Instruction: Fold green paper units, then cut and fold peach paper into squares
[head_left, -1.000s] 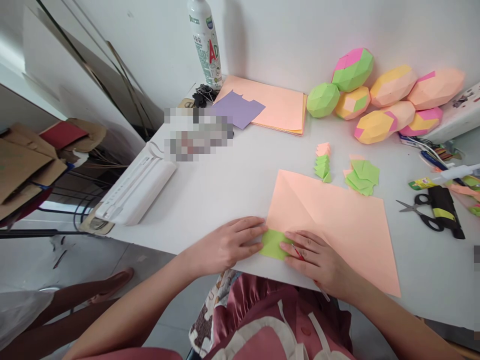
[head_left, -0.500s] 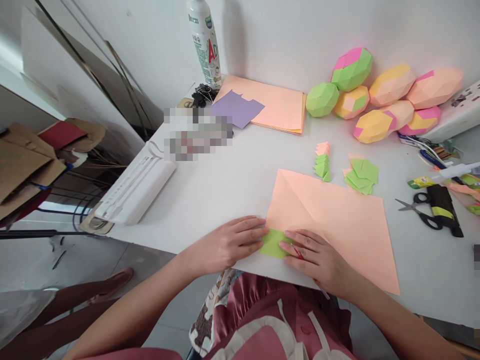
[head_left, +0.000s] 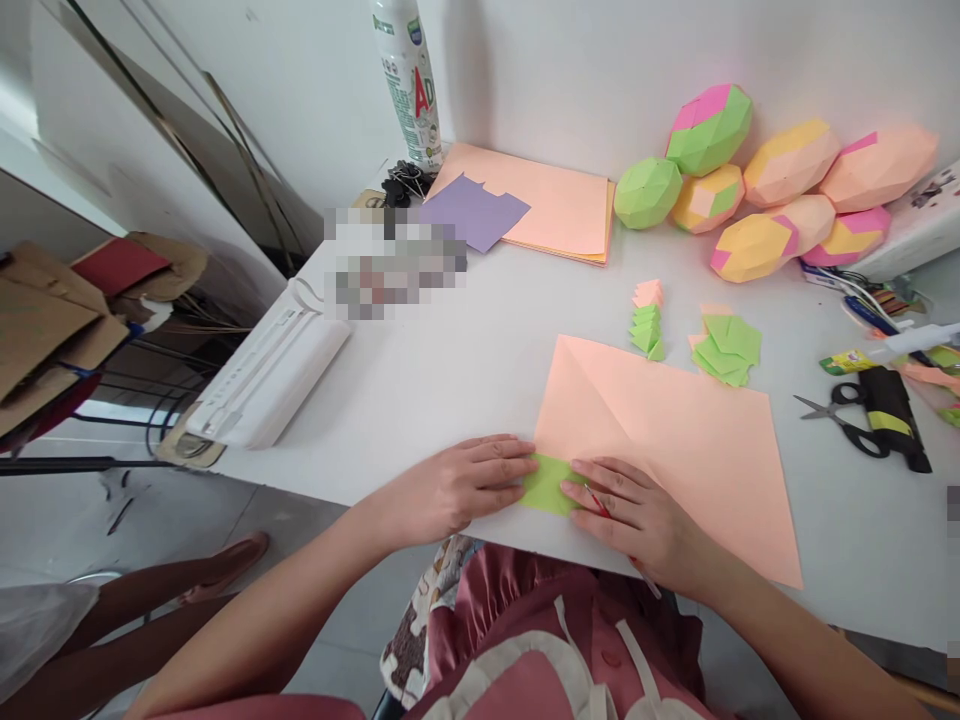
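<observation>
l hand (head_left: 457, 490) & r hand (head_left: 637, 520) both lie flat, palms down, at the near edge of the white table (head_left: 450, 370), fingertips meeting from either side on a small green paper piece (head_left: 546, 483). fingers are stretched out, not curled, so neither hand grips it. they press it down, prob. so it can't slide or spring up. the green piece sits on the near-left corner of a big peach sheet (head_left: 675, 450), which seems to serve as a work mat: it's spread flat w/ a diagonal crease across it.

a thin red-tipped stick (head_left: 598, 502) runs under/btwn the r hand's fingers. can't tell if it's pinched or just lying there, but it looks kept at hand w/o taking the fingers off the paper.

other stuff is pushed back out of the pressing area:
- folded green bits in a small row (head_left: 646, 332) & a loose green pile (head_left: 726, 350), just beyond the sheet's far edge, w/in reach
- scissors (head_left: 836, 415) off to the r, well apart
- faceted paper balls (head_left: 765, 190) against the wall, where they can't roll
- a peach paper stack (head_left: 555, 205) w/ a purple sheet (head_left: 472, 212) on it, and a bottle (head_left: 409, 80) in the far corner
- a white device (head_left: 270, 375) on the table's l edge

another person's legs (head_left: 150, 600) show low at l, apart from the hands.
</observation>
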